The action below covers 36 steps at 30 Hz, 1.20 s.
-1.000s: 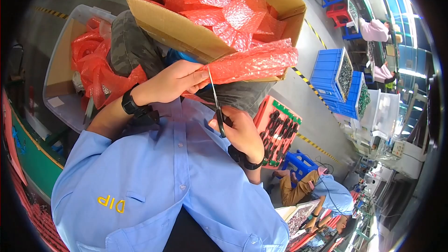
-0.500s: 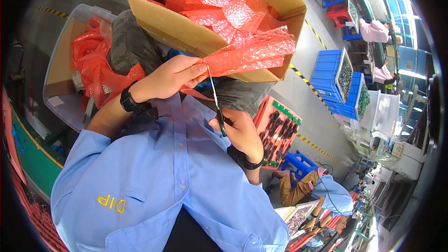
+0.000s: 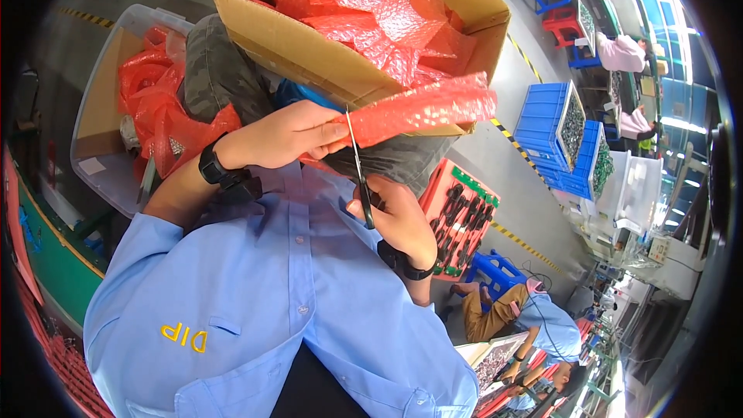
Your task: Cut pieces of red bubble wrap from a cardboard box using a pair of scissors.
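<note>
Pinched in my left hand [image 3: 298,133] is the near end of a red bubble wrap bag [image 3: 426,112], which sticks out to the right past the carton's near side. My right hand [image 3: 393,213] grips a pair of scissors [image 3: 357,156] by its black handles. The scissors' blades point up and cross the bubble wrap just beside my left fingertips. Beyond my hands, a cardboard box [image 3: 298,46] holds a heap of red bubble wrap [image 3: 371,11].
A clear plastic bin [image 3: 93,139] with more red wrap stands left. At right are a red tray [image 3: 457,220] of black parts, blue crates [image 3: 546,120] and a blue stool [image 3: 495,267]. A co-worker [image 3: 542,321] sits at lower right.
The held bubble wrap has swung down and now sits apart from the heap, lower over the box's near edge. Both hands and the scissors have barely moved.
</note>
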{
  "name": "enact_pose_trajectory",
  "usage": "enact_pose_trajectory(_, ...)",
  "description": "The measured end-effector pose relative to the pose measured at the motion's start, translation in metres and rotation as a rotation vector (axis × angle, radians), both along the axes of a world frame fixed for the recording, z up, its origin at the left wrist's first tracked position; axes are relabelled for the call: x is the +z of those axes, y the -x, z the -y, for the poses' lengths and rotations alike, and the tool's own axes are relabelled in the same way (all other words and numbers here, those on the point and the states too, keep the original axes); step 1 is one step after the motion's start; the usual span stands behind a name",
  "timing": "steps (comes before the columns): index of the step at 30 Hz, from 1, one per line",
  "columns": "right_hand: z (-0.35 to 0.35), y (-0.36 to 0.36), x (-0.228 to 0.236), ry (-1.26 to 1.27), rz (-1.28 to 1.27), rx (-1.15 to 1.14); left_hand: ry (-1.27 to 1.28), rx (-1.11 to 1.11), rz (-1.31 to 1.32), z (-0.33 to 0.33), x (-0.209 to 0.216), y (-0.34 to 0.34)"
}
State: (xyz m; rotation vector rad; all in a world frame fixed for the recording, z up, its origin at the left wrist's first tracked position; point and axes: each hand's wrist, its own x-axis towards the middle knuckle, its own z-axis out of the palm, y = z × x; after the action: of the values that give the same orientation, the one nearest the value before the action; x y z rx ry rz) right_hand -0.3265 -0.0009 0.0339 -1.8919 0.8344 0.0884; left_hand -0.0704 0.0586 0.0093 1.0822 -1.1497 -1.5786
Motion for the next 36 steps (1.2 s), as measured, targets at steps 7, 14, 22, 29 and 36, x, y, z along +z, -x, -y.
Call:
enact_pose_trajectory(7, 0.024, -0.001, 0.016, -0.126, 0.002, 0.009, 0.001, -0.127, -0.053, 0.017, 0.018, -0.007)
enact_pose_trajectory(14, 0.070, -0.024, 0.044, -0.170, 0.121, 0.007, 0.042, 0.023, -0.045, 0.054, 0.040, -0.019)
enact_pose_trajectory(22, 0.085, -0.037, 0.055, -0.143, 0.086, 0.012, 0.095, 0.055, -0.053, 0.063, 0.035, -0.028)
enact_pose_trajectory(29, 0.087, -0.040, 0.051, -0.162, 0.038, -0.003, 0.083, 0.022, -0.013, 0.064, 0.028, -0.036)
enact_pose_trajectory(36, 0.088, -0.032, 0.026, -0.230, 0.193, 0.071, 0.072, 0.042, 0.019, 0.056, 0.036, -0.029)
